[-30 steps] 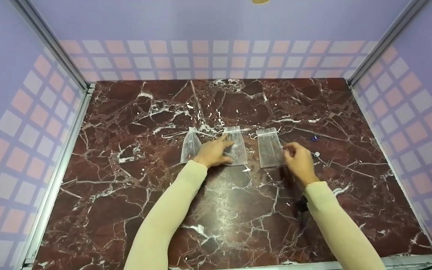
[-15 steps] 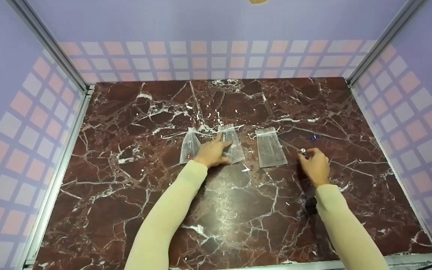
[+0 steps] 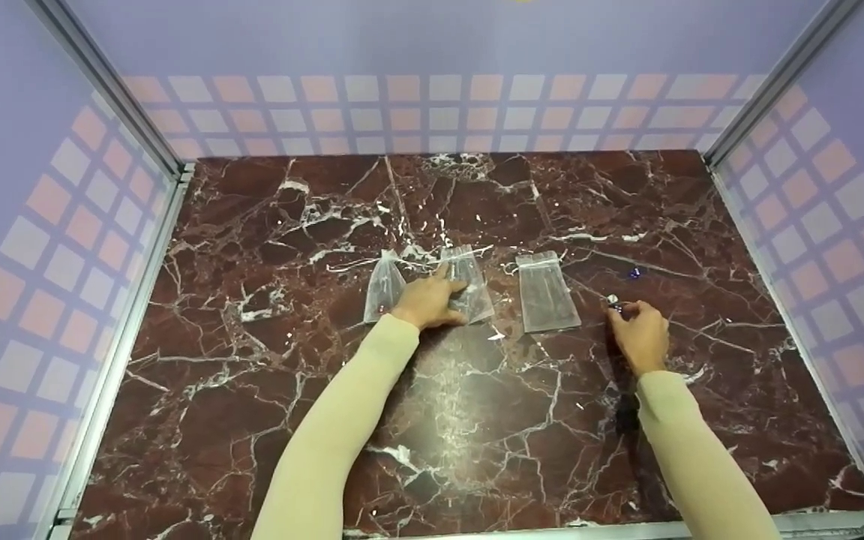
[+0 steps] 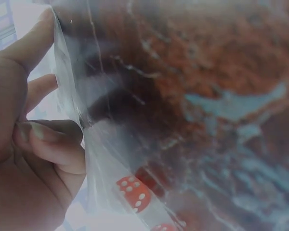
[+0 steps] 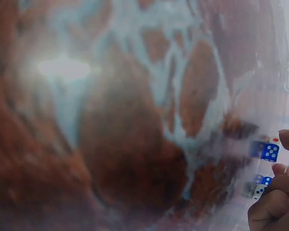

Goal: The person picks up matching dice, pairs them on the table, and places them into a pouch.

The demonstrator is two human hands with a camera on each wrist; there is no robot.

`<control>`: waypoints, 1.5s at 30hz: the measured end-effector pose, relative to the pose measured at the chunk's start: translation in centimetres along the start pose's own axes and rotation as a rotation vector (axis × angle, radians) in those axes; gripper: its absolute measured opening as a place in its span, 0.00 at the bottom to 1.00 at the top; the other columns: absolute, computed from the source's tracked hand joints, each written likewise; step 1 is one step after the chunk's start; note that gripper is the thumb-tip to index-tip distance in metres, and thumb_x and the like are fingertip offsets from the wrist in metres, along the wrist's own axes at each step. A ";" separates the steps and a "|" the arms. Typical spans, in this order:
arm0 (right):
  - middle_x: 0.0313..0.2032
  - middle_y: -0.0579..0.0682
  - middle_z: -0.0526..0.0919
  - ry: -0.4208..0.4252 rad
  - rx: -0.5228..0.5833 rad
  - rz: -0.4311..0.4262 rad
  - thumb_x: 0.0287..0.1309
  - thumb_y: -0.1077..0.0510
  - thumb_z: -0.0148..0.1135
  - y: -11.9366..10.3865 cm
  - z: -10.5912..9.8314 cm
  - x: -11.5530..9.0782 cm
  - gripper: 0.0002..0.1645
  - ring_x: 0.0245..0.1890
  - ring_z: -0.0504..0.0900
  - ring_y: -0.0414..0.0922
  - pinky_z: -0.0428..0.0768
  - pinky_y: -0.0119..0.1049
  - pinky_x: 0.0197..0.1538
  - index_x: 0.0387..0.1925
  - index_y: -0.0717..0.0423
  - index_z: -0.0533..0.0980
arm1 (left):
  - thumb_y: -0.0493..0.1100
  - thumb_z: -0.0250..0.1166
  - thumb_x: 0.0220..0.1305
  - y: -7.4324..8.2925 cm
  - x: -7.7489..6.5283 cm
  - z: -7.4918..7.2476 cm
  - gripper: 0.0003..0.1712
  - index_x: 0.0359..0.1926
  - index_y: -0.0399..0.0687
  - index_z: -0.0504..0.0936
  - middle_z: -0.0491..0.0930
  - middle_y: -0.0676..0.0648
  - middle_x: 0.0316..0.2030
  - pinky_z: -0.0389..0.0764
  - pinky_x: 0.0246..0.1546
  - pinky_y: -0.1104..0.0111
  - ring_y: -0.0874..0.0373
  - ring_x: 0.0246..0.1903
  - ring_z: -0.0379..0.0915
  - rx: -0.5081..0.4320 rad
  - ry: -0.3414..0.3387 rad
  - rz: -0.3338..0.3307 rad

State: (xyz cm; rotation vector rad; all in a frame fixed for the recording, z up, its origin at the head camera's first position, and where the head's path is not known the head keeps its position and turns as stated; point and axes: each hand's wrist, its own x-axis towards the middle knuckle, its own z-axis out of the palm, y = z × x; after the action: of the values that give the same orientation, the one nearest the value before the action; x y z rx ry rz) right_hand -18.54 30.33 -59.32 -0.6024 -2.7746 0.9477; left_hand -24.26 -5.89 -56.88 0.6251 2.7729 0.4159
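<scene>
My left hand (image 3: 426,302) lies with spread fingers on the middle sheer drawstring bag (image 3: 469,281), its index finger near the cord. Beside that hand, the left bag (image 3: 379,289) holds red dice; in the left wrist view a red die (image 4: 134,192) shows through the mesh. My right hand (image 3: 642,334), to the right of the third bag (image 3: 548,292), pinches a blue die (image 5: 270,152) between its fingertips. A white die (image 5: 273,140) with a red pip sits against the blue one. Another white die (image 5: 258,191) shows by the curled fingers.
Another blue die (image 3: 634,273) lies beyond the right hand on the dark red marbled tabletop (image 3: 477,420). White cords trail from the bags. Tiled purple panels (image 3: 432,45) with metal rails stand at the back and both sides.
My right hand has left the right-hand bag and moved right to the dice. The middle bag has turned slightly under my left hand, which stays in place.
</scene>
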 end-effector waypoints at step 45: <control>0.37 0.56 0.85 -0.509 0.149 -0.743 0.54 0.64 0.71 -7.3 3.3 -4.6 0.10 0.36 0.83 0.52 0.82 0.48 0.45 0.39 0.64 0.84 | 0.63 0.74 0.50 0.8 0.0 -0.6 0.44 0.68 0.62 0.72 0.51 0.37 0.74 0.78 0.52 0.50 0.36 0.60 0.70 0.007 -0.043 -0.071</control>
State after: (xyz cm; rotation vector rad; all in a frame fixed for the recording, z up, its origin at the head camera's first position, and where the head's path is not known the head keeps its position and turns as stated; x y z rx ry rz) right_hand -17.60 21.34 -57.50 0.7524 -2.8788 1.1959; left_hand -24.15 -5.35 -56.12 0.5287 2.7476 0.3739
